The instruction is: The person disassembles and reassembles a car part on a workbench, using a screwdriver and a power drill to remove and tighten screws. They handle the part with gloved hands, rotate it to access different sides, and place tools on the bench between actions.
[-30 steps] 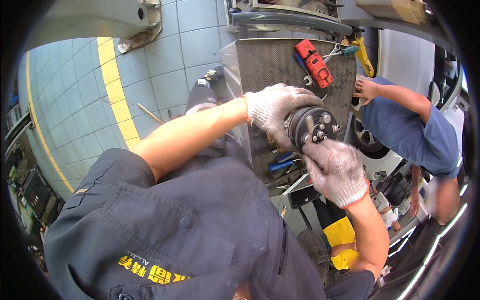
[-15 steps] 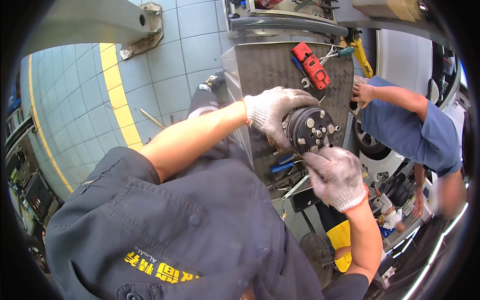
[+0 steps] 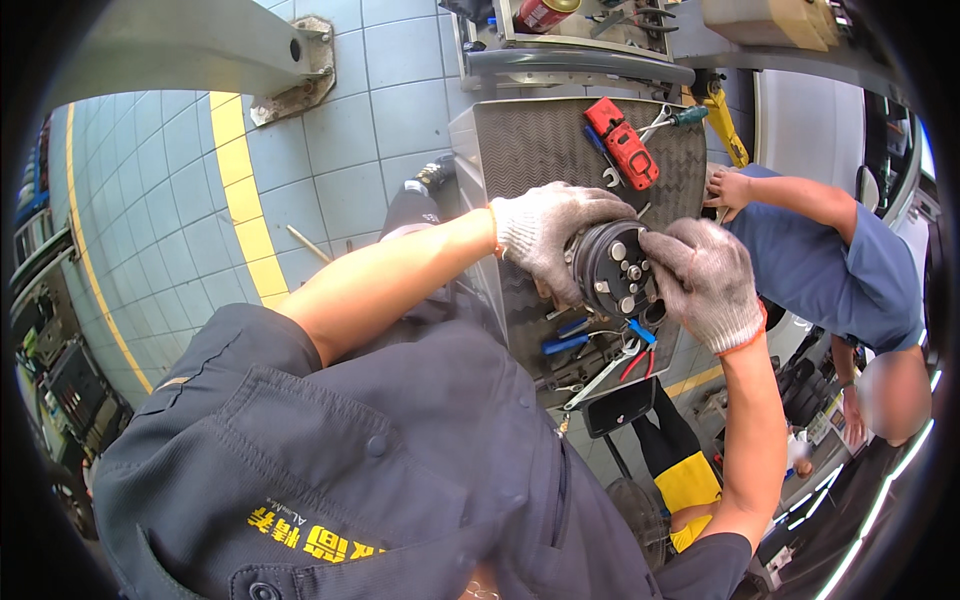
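Observation:
A round black compressor with a grooved pulley (image 3: 592, 262) and a bolted face plate stands on the dark rubber-matted bench. Wrapped around its left side is my left hand (image 3: 560, 235), in a grey-white knit glove. My right hand (image 3: 708, 282), gloved alike, has its fingers curled against the right edge of the face plate; whatever they pinch is hidden. Below the compressor lie a blue-handled tool (image 3: 566, 345), red-handled pliers (image 3: 639, 364) and a long wrench (image 3: 598, 382).
Beyond the compressor lie a red handheld device (image 3: 628, 150) and a green-handled screwdriver (image 3: 688, 117). At right, a co-worker in a blue shirt (image 3: 825, 255) rests a hand at the bench edge. A metal cart (image 3: 580, 62) stands at the far side, a grey post (image 3: 180, 45) at far left.
My right hand has moved from the lower edge of the face plate up to its right side, uncovering the pliers. My left hand keeps its hold on the compressor.

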### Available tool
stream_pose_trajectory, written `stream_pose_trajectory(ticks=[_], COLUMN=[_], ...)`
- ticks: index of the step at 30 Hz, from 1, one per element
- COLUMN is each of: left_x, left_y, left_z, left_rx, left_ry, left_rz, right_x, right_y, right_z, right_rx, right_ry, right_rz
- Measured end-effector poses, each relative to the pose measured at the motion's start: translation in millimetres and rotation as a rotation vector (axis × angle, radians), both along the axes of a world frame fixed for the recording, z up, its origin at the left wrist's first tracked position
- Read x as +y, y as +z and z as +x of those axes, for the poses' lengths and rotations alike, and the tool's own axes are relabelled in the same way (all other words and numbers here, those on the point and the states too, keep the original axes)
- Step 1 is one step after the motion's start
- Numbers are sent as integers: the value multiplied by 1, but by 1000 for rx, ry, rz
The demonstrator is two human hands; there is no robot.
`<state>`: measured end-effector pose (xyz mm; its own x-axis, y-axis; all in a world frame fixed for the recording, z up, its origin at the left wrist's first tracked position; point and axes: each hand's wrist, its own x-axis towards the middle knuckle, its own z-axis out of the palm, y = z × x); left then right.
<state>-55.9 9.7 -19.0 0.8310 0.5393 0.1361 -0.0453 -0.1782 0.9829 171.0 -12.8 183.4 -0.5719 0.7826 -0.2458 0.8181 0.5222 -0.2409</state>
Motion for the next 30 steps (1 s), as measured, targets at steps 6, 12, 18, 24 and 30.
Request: stream_pose_trajectory(ticks=[6, 12, 18, 24, 30], left_x=[1, 1, -1, 0, -4], left_y=[-1, 0, -6, -6, -7], left_z=[1, 0, 2, 3, 2], left_rx=[8, -9, -45, 5, -17], left_ry=[9, 0, 49, 46, 9], left_rz=[44, 8, 85, 50, -19], right_x=[-31, -53, -51, -15, -64], right_y=[-6, 10, -4, -19, 18], right_z=[29, 4, -24, 6, -13], right_rx=[25, 150, 146, 40, 12], right_ry=[-187, -210, -109, -134, -263], right_rz=[-84, -119, -166, 31, -237])
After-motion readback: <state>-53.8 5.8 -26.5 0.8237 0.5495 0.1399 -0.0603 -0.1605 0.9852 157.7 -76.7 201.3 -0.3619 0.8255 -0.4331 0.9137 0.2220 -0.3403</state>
